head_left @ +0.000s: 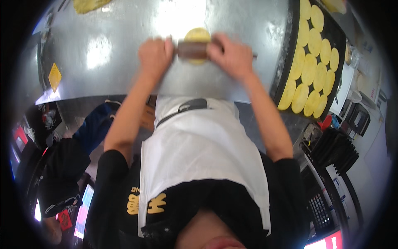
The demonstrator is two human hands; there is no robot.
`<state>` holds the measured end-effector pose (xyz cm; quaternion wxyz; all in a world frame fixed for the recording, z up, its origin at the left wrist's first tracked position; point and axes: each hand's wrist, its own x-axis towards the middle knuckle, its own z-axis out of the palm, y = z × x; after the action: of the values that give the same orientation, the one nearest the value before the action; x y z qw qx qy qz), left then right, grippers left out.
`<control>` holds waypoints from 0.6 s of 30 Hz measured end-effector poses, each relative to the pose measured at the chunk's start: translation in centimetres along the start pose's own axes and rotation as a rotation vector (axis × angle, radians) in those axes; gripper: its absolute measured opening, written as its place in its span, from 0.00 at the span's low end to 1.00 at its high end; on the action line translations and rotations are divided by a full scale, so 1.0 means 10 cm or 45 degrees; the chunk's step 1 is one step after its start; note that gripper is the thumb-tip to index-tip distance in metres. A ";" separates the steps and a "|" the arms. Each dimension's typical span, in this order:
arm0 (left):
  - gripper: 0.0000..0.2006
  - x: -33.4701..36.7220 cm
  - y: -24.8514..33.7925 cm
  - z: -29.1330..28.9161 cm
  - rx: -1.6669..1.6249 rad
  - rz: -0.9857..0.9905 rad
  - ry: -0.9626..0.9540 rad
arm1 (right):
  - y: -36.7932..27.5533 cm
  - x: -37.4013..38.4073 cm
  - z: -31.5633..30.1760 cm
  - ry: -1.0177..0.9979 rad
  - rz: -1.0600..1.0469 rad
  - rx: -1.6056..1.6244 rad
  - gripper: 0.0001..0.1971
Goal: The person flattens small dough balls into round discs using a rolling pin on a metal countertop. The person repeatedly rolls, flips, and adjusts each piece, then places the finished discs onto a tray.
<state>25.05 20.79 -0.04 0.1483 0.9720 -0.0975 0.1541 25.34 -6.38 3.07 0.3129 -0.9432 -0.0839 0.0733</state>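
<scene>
A dark brown rolling pin (192, 50) lies across a flat yellow dough round (197, 35) on the metal worktable. My left hand (155, 54) is closed round the handle at its left end. At the other end my right hand (232, 57) is closed too, with its fingers over the edge of the roller and a bit of handle sticking out past it. The dough shows in front of and behind the roller; its middle is hidden under it. The roller is a little blurred.
At the right edge of the worktable (137, 18), a black tray (286, 79) holds several yellow dough rounds in rows. A larger piece of yellow dough (89, 5) lies at the far left. Black trays (336, 151) are stacked at right. Another person (62, 166) is at lower left.
</scene>
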 end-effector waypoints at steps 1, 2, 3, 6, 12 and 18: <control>0.23 -0.28 0.04 -0.06 -0.040 0.026 0.029 | -0.05 -0.32 0.05 0.022 -0.083 -0.042 0.32; 0.23 -0.39 0.05 -0.06 -0.087 0.059 0.052 | -0.05 -0.45 0.08 0.044 -0.156 -0.087 0.32; 0.23 -0.45 0.07 -0.09 -0.084 0.019 -0.023 | -0.07 -0.47 0.05 -0.023 -0.112 -0.083 0.31; 0.23 -0.48 0.14 -0.19 -0.122 -0.175 -0.299 | -0.14 -0.48 -0.09 -0.212 0.126 0.121 0.30; 0.20 0.55 0.18 -0.18 -0.843 -0.481 -0.226 | 0.26 -0.09 -0.39 -0.019 0.713 0.779 0.24; 0.22 0.45 0.55 0.09 -0.504 -0.253 -0.792 | 0.90 -0.47 -0.16 0.592 0.650 0.275 0.26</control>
<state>28.22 14.68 2.02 0.3107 0.9296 -0.0709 -0.1850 22.05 -15.37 -0.72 0.3931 -0.8868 0.2359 -0.0589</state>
